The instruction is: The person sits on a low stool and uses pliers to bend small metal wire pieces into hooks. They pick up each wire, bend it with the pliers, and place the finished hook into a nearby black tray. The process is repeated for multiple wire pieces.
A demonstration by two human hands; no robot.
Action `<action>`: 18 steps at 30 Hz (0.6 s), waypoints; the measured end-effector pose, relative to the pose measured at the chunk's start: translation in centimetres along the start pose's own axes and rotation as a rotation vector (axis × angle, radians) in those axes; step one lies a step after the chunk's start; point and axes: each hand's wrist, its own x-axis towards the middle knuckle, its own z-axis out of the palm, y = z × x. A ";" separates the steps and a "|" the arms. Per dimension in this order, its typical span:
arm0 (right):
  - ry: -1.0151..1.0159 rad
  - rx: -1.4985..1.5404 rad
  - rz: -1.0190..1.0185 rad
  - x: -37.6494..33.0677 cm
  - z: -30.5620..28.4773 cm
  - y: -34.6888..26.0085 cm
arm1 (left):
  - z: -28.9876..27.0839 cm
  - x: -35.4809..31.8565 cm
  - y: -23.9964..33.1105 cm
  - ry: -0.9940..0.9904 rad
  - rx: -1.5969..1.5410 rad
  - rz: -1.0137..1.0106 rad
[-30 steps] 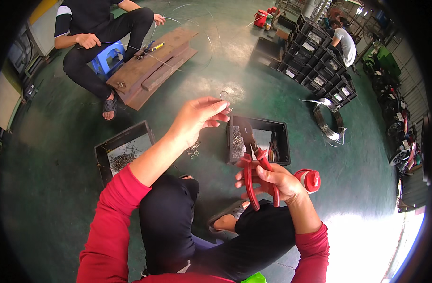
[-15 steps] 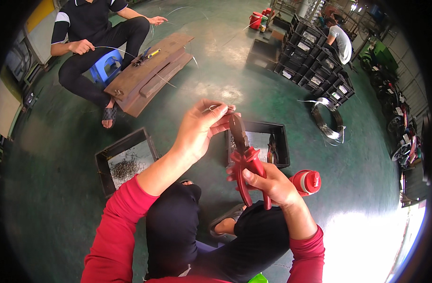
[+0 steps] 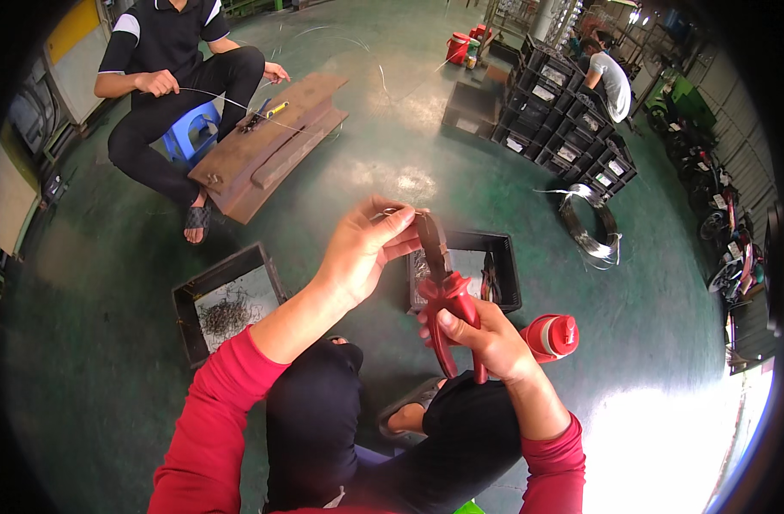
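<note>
My left hand pinches a short piece of thin wire between thumb and fingers. Red-handled pliers stand upright in my right hand, its fingers wrapped round the handles. Their dark jaws meet the wire end beside my left fingertips; how tightly they close on it is too small to tell. Below and behind the pliers sits a black crate with more tools inside. Another black crate, left of my left forearm, holds a tangle of small wire pieces.
A red jug stands right of my right hand. At far left, a person on a blue stool handles long wire over a brown metal beam. Stacked black crates and a wire coil are at right.
The pliers and both hands stay close together, with the jaws still at the wire. My right fingers have drawn in round the handles. The other person's long wire has swung; the view has shifted slightly.
</note>
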 end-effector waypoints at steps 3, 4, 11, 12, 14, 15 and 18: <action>0.055 -0.063 -0.015 -0.2 0.0 0.0 | 0.2 -0.4 0.8 -0.052 0.104 0.026; 0.067 -0.109 -0.007 -0.3 -0.2 -0.1 | 0.1 -0.5 1.3 -0.031 0.161 0.061; 0.140 -0.336 -0.003 -1.2 -0.7 0.2 | -0.3 -1.6 3.2 -0.163 0.716 0.121; 0.140 -0.357 -0.013 -1.1 -0.7 0.3 | -0.4 -1.6 3.3 -0.198 0.746 0.066; 0.155 -0.411 -0.018 -1.1 -1.0 0.5 | -0.2 -1.7 3.5 -0.208 0.777 0.001; 0.141 -0.403 -0.040 -1.1 -1.1 0.6 | -0.1 -1.8 3.4 -0.228 0.768 0.003; 0.135 -0.422 -0.070 -1.1 -1.3 0.9 | 0.4 -2.2 3.2 -0.250 0.761 0.002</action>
